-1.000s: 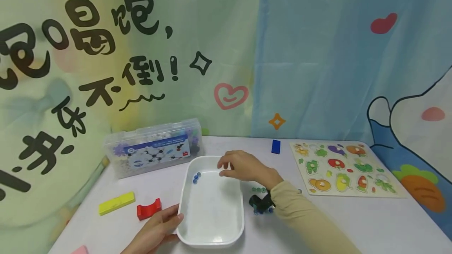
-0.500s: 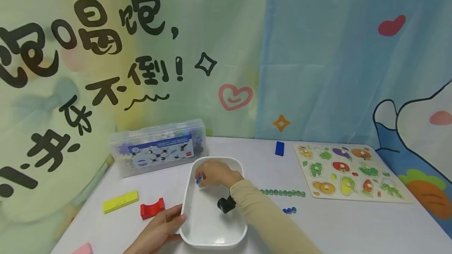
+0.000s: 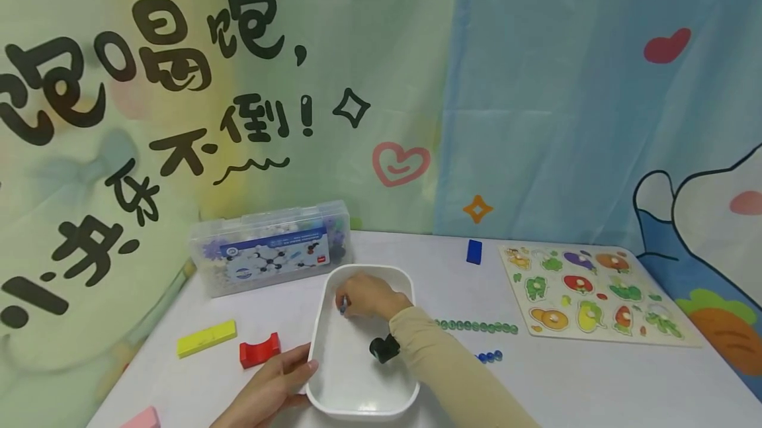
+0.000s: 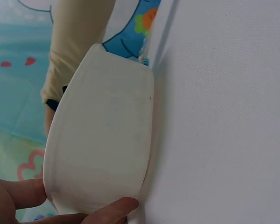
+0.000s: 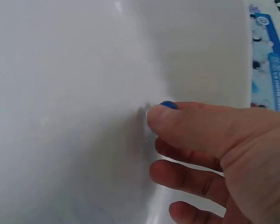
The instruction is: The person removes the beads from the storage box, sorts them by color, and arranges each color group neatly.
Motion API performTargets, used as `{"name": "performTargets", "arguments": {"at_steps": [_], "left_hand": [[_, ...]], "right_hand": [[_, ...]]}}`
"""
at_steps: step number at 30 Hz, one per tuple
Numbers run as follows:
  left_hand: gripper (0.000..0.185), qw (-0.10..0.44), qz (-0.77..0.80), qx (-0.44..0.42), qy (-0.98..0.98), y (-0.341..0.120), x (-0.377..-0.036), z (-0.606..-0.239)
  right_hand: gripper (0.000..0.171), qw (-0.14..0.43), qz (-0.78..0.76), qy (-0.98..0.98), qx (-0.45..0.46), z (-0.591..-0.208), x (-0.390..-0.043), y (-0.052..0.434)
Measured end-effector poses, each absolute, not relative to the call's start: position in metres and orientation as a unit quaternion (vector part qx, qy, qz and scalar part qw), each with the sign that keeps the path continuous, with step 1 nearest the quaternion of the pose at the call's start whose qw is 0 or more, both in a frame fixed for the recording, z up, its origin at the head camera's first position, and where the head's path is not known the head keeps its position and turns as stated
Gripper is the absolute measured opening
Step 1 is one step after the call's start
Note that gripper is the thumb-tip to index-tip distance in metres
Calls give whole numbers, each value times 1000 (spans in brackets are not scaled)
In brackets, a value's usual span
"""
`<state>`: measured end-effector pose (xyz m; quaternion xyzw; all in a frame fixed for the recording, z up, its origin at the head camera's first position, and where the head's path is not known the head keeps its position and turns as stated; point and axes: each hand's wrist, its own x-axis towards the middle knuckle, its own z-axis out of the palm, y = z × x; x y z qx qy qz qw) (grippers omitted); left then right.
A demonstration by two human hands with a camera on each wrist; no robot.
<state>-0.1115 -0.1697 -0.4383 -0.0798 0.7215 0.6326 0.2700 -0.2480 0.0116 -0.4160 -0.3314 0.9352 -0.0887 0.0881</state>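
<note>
One blue bead [image 5: 168, 105] is pinched by the right hand [image 3: 366, 296] near the white tray's [image 3: 360, 408] far-left corner; table beads [image 3: 476, 326] remain; left hand [image 3: 270, 388] grips the near-left rim.

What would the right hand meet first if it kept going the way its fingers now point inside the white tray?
Most likely the left inner wall of the white tray; the right hand, pinching a blue bead, points that way, though depth is hard to judge.
</note>
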Motion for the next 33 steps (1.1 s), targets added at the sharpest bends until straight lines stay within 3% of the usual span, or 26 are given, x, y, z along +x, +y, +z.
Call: {"name": "performTargets", "arguments": {"at_steps": [8,16,20,25,33], "left_hand": [[80,263,629,-89,727,-168,-112,-437],[81,269,628,-84,725,-169,-111,-436],[81,271,627,-79,726,-170,-110,-436],[82,278,627,-82,723,-171,-110,-436],[84,282,629,-84,719,-172,-110,-436]], "right_hand": [[15,82,-127,920,-362,-380,-241,36],[15,37,-174,908,-379,-347,-216,124],[13,36,-180,918,-353,-354,-203,179],[11,72,-194,929,-308,-378,-190,237],[14,105,-216,939,-248,-423,-173,286]]}}
